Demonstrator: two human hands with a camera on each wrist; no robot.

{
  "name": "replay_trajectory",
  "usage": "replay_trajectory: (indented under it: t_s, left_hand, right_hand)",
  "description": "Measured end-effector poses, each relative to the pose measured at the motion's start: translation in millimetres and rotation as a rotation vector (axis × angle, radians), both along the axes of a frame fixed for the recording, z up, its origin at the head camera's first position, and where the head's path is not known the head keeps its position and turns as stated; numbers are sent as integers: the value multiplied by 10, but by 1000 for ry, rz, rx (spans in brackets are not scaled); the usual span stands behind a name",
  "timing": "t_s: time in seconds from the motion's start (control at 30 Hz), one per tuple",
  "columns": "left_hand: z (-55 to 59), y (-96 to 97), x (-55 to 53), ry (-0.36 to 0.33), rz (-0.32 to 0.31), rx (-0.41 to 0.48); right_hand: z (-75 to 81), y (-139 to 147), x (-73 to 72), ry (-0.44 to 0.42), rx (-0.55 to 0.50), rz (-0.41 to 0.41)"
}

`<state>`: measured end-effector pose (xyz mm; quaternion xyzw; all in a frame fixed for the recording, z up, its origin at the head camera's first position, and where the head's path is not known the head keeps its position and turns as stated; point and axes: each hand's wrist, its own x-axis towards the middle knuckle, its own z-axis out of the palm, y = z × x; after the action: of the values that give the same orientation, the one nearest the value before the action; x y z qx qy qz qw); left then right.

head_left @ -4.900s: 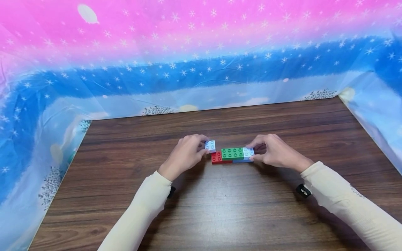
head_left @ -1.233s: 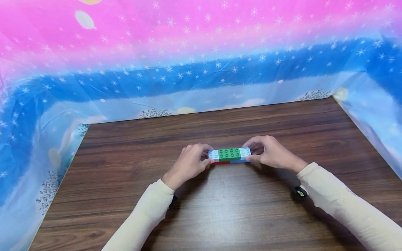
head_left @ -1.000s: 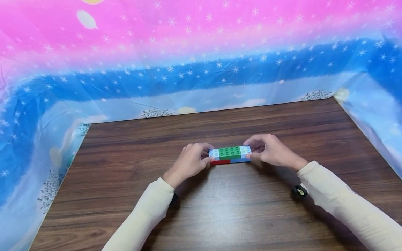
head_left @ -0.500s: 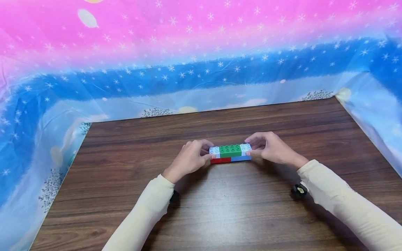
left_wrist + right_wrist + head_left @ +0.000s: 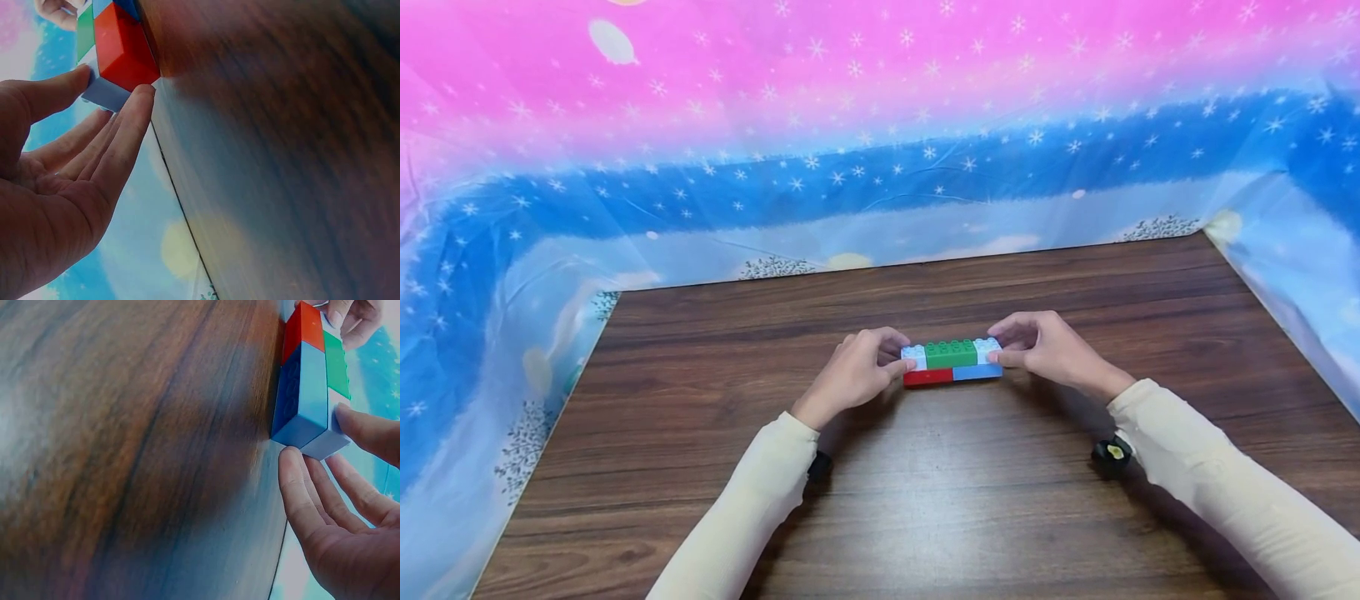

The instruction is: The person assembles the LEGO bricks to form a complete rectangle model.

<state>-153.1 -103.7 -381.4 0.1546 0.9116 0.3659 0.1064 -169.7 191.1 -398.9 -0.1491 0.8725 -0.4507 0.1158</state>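
Observation:
A two-layer row of toy building bricks stands near the middle of the table. Its lower layer is a red brick [image 5: 928,378] on the left and a blue brick [image 5: 977,372] on the right. On top, a green brick [image 5: 951,357] bridges them, flanked by a left white brick [image 5: 913,352] and a right white brick [image 5: 984,354]. My left hand [image 5: 856,371] pinches the left white brick between thumb and fingers. At the other end my right hand [image 5: 1051,348] grips the right white brick likewise. The blue brick's hollow underside shows in the right wrist view, the row tipped backward.
The brown wooden table [image 5: 737,350] spreads around the bricks. A pink and blue snowflake-patterned cloth [image 5: 880,175] hangs along its back and sides. A black strap device [image 5: 1111,454] sits under the right wrist.
The left white brick, earlier held above the red brick's left end, came down onto it beside the green one. Since then the row has tipped back, showing more of its front faces.

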Motion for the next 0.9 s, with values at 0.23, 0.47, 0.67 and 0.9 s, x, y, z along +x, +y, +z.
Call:
replay_trajectory:
  t_s: [0.23, 0.47, 0.67, 0.9]
  left_hand:
    - [-30, -2, -39, -11, 13, 39]
    - [-50, 8, -63, -18, 10, 59]
    - [-52, 20, -61, -37, 43, 62]
    - [-57, 27, -70, -26, 85, 51]
  right_hand:
    - [9, -7, -7, -42, -5, -36]
    - [25, -10, -16, -77, -13, -68]
    - [11, -18, -38, -96, -37, -73]
    - [10, -44, -55, -129, -80, -80]
